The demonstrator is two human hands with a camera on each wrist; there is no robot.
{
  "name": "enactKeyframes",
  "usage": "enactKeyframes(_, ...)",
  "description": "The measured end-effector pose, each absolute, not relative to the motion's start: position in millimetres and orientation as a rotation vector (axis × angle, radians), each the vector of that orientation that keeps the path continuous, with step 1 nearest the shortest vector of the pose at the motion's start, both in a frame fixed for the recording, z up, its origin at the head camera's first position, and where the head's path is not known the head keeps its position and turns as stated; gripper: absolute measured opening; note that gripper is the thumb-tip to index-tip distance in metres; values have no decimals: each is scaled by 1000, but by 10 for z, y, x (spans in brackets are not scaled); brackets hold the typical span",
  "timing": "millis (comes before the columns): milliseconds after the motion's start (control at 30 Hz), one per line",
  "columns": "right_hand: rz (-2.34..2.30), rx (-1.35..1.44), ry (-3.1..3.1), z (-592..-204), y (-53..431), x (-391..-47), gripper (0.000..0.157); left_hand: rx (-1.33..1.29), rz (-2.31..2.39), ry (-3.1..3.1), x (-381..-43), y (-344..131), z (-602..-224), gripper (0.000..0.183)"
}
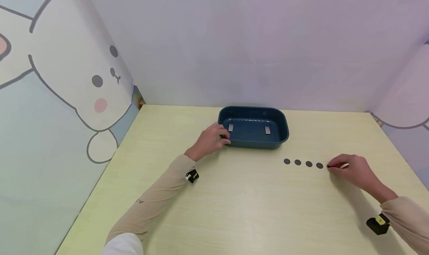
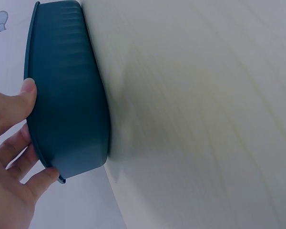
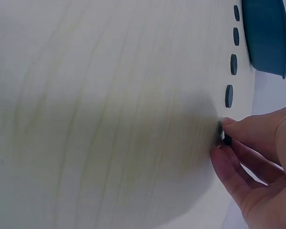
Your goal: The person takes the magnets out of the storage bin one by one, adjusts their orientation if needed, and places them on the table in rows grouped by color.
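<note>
A dark blue rectangular tray (image 1: 251,144) stands toward the back of the table. My left hand (image 1: 212,139) grips its left front corner, thumb and fingers on the rim in the left wrist view. Several small round black discs (image 1: 297,162) lie in a row on the table, right of the tray and nearer to me. At the right end of that row, my right hand (image 1: 352,170) pinches another black disc (image 3: 227,139) between thumb and fingertips, close over the tabletop. The fingers partly hide this disc.
Two small pale rectangular pieces (image 1: 267,130) are on the tray's floor, one toward each side. The pale wood-grain table (image 1: 234,210) meets a white curtain (image 1: 234,54) at the back. A panel with a cartoon animal (image 1: 67,98) borders the left side.
</note>
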State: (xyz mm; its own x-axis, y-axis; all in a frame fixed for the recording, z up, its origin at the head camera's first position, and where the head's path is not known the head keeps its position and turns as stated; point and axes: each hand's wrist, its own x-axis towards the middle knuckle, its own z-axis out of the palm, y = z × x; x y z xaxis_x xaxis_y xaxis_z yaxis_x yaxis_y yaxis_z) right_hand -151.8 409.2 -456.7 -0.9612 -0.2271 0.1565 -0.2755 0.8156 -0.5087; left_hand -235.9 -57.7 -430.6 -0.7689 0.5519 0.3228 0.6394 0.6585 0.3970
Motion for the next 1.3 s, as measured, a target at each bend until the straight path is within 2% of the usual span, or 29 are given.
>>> enactKeyframes(833,743,516,-2825,-4703,4025,-1508,17,-980,-752,-2730,-2341,-575,-4355,5)
enactKeyframes(1300,697,454,-2841,-4631,4030,-1561,9,-966,-743,-2720,-2362,-558,-4386,5)
